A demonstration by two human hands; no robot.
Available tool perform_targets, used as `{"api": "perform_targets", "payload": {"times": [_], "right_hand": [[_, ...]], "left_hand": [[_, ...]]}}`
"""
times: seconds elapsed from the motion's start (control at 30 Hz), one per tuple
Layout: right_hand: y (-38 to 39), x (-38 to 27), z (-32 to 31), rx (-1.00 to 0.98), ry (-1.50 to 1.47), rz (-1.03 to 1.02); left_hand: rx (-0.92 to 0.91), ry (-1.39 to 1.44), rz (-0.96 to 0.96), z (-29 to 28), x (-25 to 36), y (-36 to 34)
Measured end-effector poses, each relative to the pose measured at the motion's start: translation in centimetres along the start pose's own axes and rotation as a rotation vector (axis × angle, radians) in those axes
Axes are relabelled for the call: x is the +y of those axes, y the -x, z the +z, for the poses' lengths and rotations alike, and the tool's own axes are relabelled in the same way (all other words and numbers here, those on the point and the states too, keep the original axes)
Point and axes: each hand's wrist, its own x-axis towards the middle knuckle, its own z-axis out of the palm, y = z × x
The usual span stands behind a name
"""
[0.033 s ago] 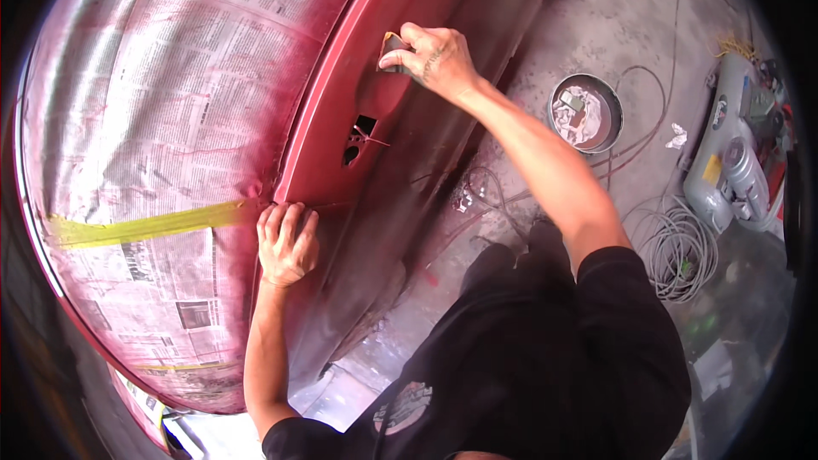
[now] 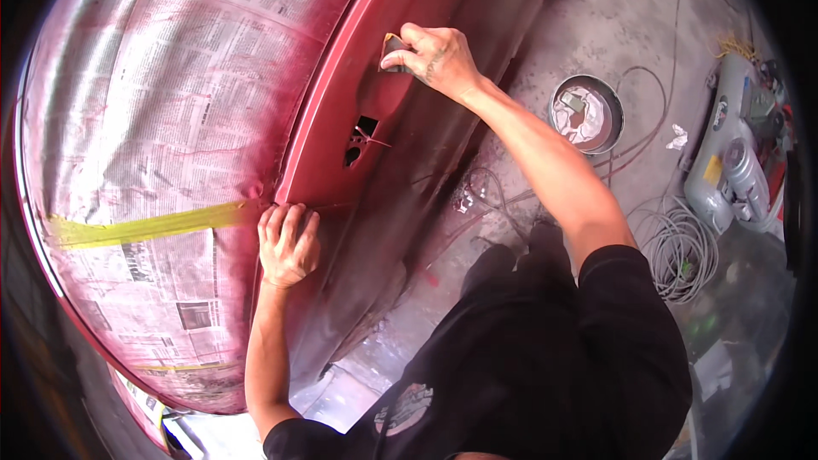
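A red car door panel runs diagonally through the upper middle, with a cut-out at the handle spot and a thin wire poking from it. My right hand pinches a small bent piece of sandpaper, dark with a yellowish edge, against the panel above that cut-out. Lower down, my left hand lies on the panel's upper edge, fingers bent and a little apart, holding nothing. Printed newspaper masks the area left of the panel, dusted with red, and a strip of yellow tape crosses it.
On the floor to the right stands a round pan with crumpled paper inside. Near it lie a hose, a coiled grey cable and a grey machine with a cylinder. A paper scrap sits between them.
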Motion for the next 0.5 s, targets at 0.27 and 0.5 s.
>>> {"api": "perform_targets", "payload": {"times": [0.27, 0.5], "right_hand": [[2.7, -3.7, 3.2, 0.051, -0.031, 0.091], [5.3, -4.1, 5.3, 0.109, -0.275, 0.32]], "left_hand": [[0.005, 0.008, 0.001, -0.1, 0.3, 0.2], [0.005, 0.006, 0.02, -0.2, -0.2, -1.0]]}}
